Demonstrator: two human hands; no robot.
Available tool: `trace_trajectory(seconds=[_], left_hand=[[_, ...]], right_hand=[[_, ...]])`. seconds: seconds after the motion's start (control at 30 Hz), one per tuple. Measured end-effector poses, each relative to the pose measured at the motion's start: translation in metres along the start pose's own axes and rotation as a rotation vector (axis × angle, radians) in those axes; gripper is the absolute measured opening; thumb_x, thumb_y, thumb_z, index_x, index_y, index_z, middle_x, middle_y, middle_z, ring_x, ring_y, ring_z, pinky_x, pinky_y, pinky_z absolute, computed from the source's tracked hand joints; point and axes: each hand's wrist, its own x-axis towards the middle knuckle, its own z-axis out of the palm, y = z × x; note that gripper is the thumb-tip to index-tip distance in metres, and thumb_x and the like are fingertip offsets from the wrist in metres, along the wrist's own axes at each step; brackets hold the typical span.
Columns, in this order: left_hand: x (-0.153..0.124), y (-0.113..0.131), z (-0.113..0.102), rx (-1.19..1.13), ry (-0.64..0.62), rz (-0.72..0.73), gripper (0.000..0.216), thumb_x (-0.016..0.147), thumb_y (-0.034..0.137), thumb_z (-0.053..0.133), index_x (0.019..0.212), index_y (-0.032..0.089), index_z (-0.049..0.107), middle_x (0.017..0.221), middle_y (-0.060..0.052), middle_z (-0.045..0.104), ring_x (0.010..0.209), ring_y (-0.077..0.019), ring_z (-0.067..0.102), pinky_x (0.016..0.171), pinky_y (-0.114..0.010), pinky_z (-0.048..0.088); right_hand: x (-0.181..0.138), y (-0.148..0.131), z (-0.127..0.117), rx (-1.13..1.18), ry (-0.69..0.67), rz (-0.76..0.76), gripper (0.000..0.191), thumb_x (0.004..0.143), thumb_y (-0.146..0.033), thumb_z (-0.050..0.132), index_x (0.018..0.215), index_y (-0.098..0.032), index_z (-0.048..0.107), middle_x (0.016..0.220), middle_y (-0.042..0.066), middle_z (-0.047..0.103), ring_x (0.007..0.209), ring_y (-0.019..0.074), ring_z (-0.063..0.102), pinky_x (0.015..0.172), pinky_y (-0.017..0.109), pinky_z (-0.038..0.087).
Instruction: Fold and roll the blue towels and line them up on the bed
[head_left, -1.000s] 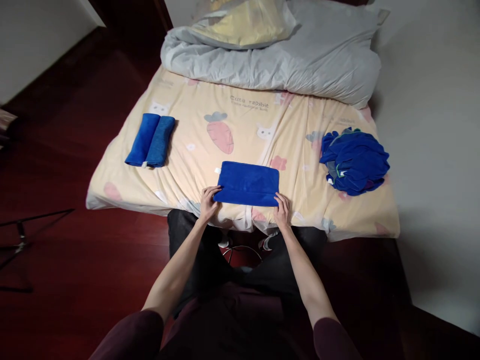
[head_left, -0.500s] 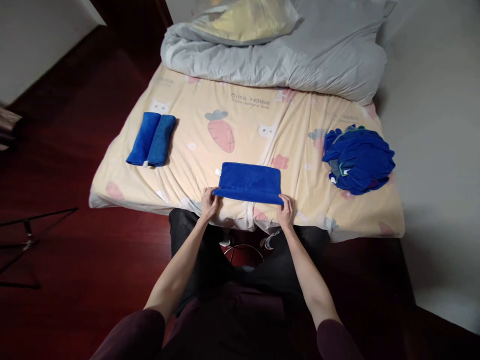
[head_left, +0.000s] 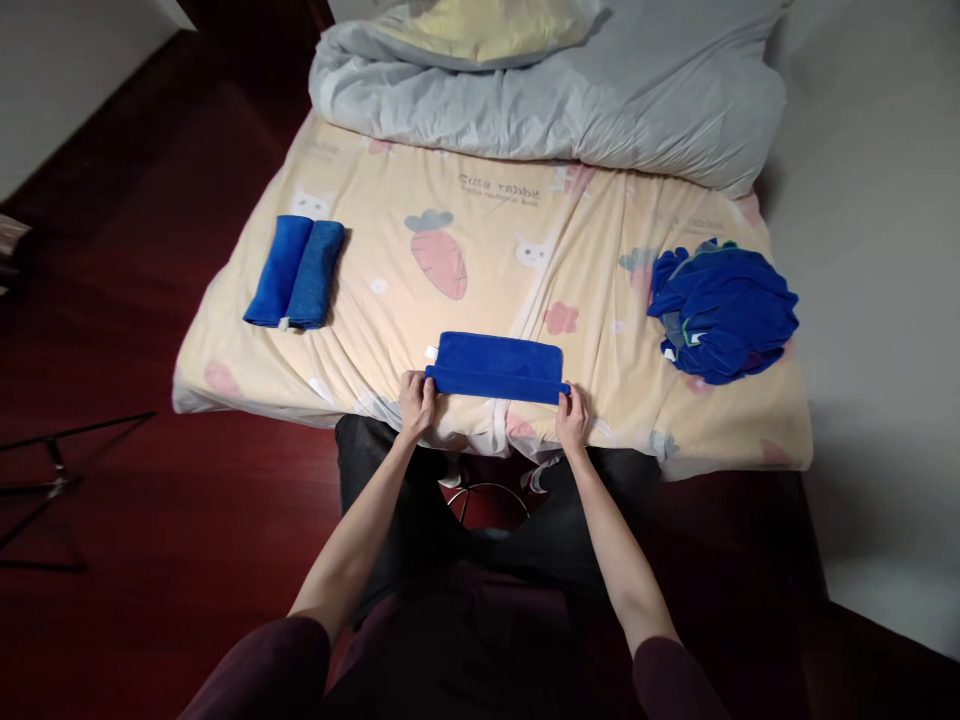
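Observation:
A blue towel (head_left: 499,355) lies flat near the front edge of the bed, its near side rolled into a narrow strip. My left hand (head_left: 416,402) pinches the left end of that roll, close to a small white tag. At the right end, my right hand (head_left: 572,418) grips the roll between thumb and fingers. To the left rest two rolled blue towels (head_left: 296,272) side by side, one brighter than the other. A crumpled pile of blue towels (head_left: 724,312) with green edging sits to the right.
The bed (head_left: 375,340) has a cream sheet printed with carrots and rabbits. A grey quilt (head_left: 540,120) is bunched at the far end, with a yellow pillow (head_left: 487,30) on it. Black tripod legs (head_left: 52,470) stand on the dark red floor at left.
Both hands have rolled the towel's near edge a little farther away from me, so less of the flat part shows. The view has shifted slightly.

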Motion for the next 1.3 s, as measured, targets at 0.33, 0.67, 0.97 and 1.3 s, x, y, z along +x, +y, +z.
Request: trace_trajectory(seconds=[0.33, 0.67, 0.97, 1.3], left_hand=[[-0.007, -0.004, 0.007, 0.148, 0.037, -0.015, 0.029, 0.104, 0.037, 0.039, 0.078, 0.024, 0.045, 0.091, -0.009, 0.051, 0.099, -0.0283, 0.053, 0.094, -0.047, 0.046], [-0.007, -0.001, 0.01, 0.203, 0.076, -0.021, 0.025, 0.1, 0.028, 0.041, 0.075, 0.024, 0.041, 0.09, -0.011, 0.051, 0.1, -0.0298, 0.052, 0.096, -0.05, 0.045], [-0.008, -0.003, 0.012, 0.213, 0.082, -0.032, 0.026, 0.1, 0.029, 0.041, 0.075, 0.024, 0.042, 0.092, -0.011, 0.051, 0.101, -0.0302, 0.051, 0.096, -0.049, 0.044], [-0.004, 0.005, 0.01, 0.163, 0.057, -0.022, 0.025, 0.098, 0.029, 0.047, 0.075, 0.024, 0.051, 0.089, -0.01, 0.052, 0.102, -0.0306, 0.052, 0.099, -0.051, 0.044]], right_hand=[[0.003, 0.001, 0.004, -0.066, 0.003, 0.035, 0.051, 0.107, -0.048, 0.039, 0.122, -0.012, 0.072, 0.118, 0.02, 0.076, 0.111, 0.0278, 0.073, 0.101, 0.044, 0.058], [0.005, -0.001, 0.004, -0.081, 0.024, 0.02, 0.049, 0.107, -0.046, 0.041, 0.116, -0.012, 0.075, 0.114, 0.019, 0.078, 0.106, 0.0279, 0.075, 0.097, 0.043, 0.06], [0.005, -0.001, 0.004, -0.08, 0.018, 0.042, 0.051, 0.106, -0.048, 0.04, 0.115, -0.012, 0.075, 0.112, 0.019, 0.078, 0.103, 0.0274, 0.075, 0.095, 0.041, 0.06], [0.005, 0.002, 0.006, -0.101, 0.017, 0.032, 0.048, 0.106, -0.046, 0.042, 0.115, -0.012, 0.075, 0.111, 0.019, 0.078, 0.102, 0.0264, 0.075, 0.095, 0.041, 0.06]])
